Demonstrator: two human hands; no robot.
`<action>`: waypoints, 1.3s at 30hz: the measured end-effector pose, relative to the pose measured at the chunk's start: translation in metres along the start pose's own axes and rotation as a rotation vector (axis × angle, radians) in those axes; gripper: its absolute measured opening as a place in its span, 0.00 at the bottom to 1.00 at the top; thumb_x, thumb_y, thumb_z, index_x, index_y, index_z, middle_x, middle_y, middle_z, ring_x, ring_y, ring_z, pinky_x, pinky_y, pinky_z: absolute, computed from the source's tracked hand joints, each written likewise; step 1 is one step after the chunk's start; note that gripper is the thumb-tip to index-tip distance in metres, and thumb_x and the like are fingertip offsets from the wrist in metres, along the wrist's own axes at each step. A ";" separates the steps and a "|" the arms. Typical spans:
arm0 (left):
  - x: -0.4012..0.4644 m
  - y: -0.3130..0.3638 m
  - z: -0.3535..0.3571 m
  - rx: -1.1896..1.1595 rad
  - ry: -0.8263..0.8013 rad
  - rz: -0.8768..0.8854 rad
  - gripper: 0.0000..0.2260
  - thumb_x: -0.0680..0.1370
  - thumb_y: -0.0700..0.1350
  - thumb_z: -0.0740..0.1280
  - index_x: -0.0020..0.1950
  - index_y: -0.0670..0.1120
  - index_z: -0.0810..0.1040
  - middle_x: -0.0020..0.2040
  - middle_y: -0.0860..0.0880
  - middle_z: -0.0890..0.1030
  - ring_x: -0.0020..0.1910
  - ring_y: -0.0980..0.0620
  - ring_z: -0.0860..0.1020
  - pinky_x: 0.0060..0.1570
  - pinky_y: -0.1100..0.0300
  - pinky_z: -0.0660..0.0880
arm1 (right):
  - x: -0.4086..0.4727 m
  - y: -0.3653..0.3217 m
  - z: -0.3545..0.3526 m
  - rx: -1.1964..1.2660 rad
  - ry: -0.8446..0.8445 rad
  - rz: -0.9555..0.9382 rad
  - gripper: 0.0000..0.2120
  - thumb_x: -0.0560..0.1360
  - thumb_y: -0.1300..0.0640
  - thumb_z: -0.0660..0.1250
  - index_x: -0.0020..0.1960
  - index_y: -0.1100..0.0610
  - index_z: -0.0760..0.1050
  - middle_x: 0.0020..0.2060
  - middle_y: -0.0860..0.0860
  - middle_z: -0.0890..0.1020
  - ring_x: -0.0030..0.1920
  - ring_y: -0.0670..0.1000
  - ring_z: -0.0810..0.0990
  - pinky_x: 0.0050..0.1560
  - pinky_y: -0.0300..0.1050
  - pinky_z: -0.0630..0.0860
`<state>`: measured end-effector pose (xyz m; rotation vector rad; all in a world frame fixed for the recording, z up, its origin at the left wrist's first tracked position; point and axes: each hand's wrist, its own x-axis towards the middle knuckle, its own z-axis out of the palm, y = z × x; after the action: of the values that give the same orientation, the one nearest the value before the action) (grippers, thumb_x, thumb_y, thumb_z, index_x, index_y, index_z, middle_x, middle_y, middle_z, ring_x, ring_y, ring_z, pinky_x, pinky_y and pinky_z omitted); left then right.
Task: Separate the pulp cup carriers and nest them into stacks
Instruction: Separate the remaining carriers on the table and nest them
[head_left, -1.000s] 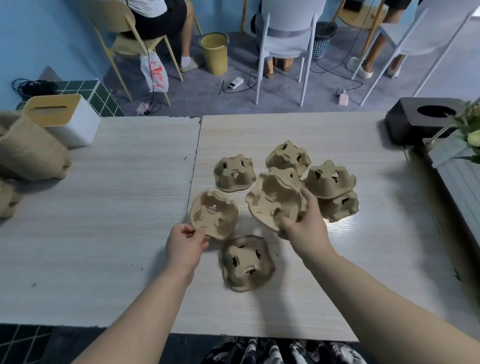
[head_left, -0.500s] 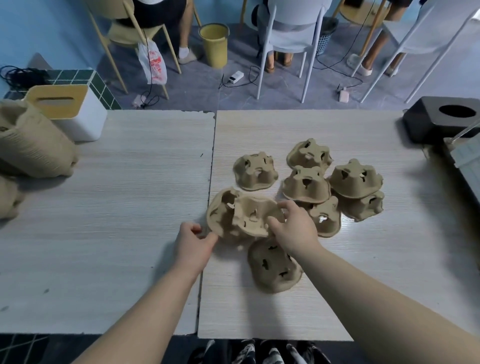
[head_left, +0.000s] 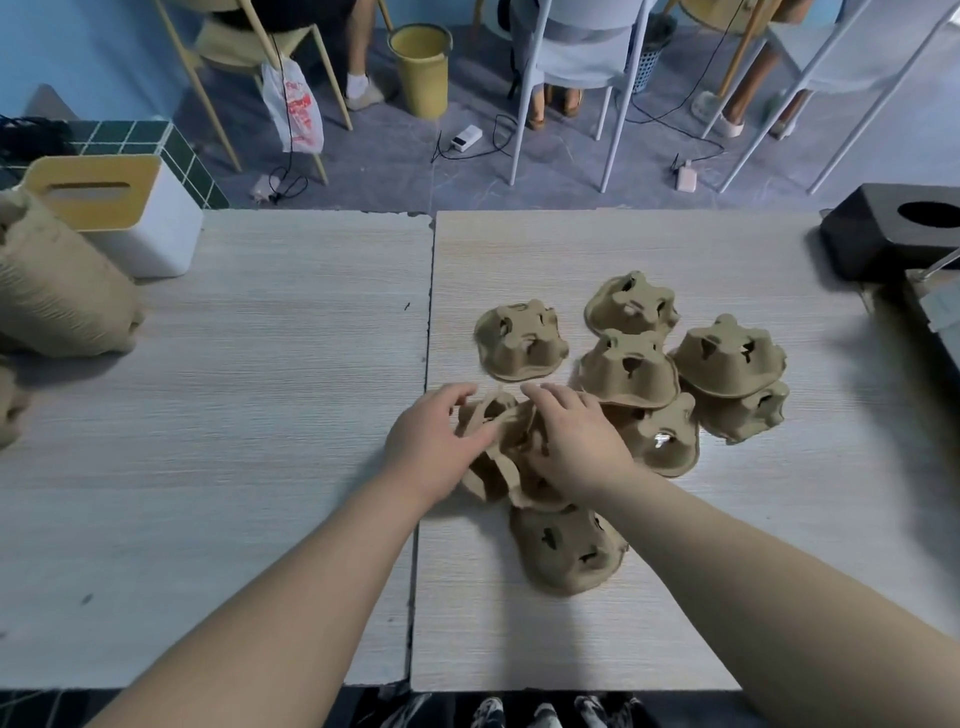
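We hold two light, bendy pulp carriers with left hand and right hand, fingers curled on rims.

No words, numbers or brand names could be read anywhere. The white plastic bag hanging from a chair at the back carried red print, but it was too small and blurred to make out. The pulp cup carriers on the table bore no lettering that showed.
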<state>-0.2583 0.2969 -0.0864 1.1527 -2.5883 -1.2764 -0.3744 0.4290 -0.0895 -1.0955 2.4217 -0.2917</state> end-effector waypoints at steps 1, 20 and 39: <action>0.000 -0.001 0.001 0.012 0.018 -0.003 0.20 0.75 0.52 0.72 0.67 0.51 0.76 0.62 0.53 0.79 0.60 0.52 0.77 0.58 0.58 0.72 | 0.001 0.001 0.002 -0.020 0.020 -0.002 0.31 0.75 0.52 0.65 0.75 0.50 0.59 0.70 0.52 0.66 0.68 0.58 0.64 0.67 0.50 0.65; -0.013 -0.034 0.017 -0.515 0.090 -0.344 0.05 0.80 0.44 0.67 0.50 0.55 0.76 0.49 0.50 0.82 0.50 0.47 0.82 0.54 0.43 0.79 | -0.018 -0.002 -0.006 0.671 0.281 0.248 0.21 0.73 0.53 0.67 0.65 0.49 0.70 0.40 0.47 0.83 0.41 0.47 0.81 0.47 0.50 0.79; -0.020 -0.030 0.019 -0.437 0.121 -0.272 0.19 0.76 0.45 0.71 0.67 0.51 0.75 0.48 0.54 0.80 0.48 0.47 0.81 0.50 0.44 0.80 | -0.068 0.014 0.009 0.087 -0.128 -0.026 0.43 0.66 0.38 0.71 0.75 0.45 0.55 0.74 0.51 0.57 0.73 0.53 0.57 0.69 0.45 0.61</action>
<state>-0.2319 0.3100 -0.1145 1.4591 -1.9738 -1.6531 -0.3401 0.4894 -0.0811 -1.0745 2.2623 -0.3215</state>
